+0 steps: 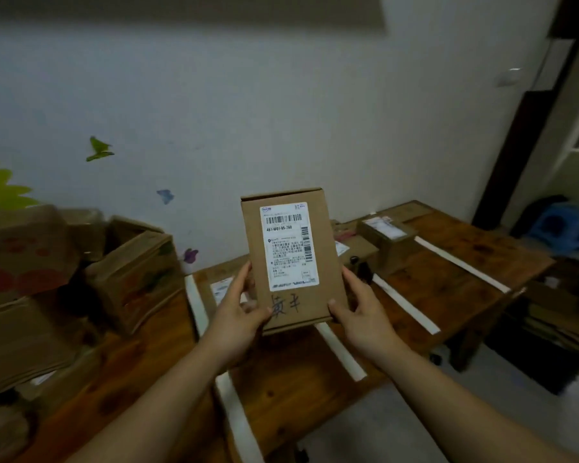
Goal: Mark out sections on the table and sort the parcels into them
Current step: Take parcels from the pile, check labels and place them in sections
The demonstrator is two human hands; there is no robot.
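Labelled parcel [293, 262] between 2 hands [241, 312]

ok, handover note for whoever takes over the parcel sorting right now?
Hands: left hand and right hand both grip one labelled parcel, held upright above the table.
Done: white tape strips mark out sections. A taped parcel and a second parcel sit at the far side; a third parcel shows partly behind the left hand.
Left: place the held parcel. The pile of cardboard boxes at the table's left looks unsorted.
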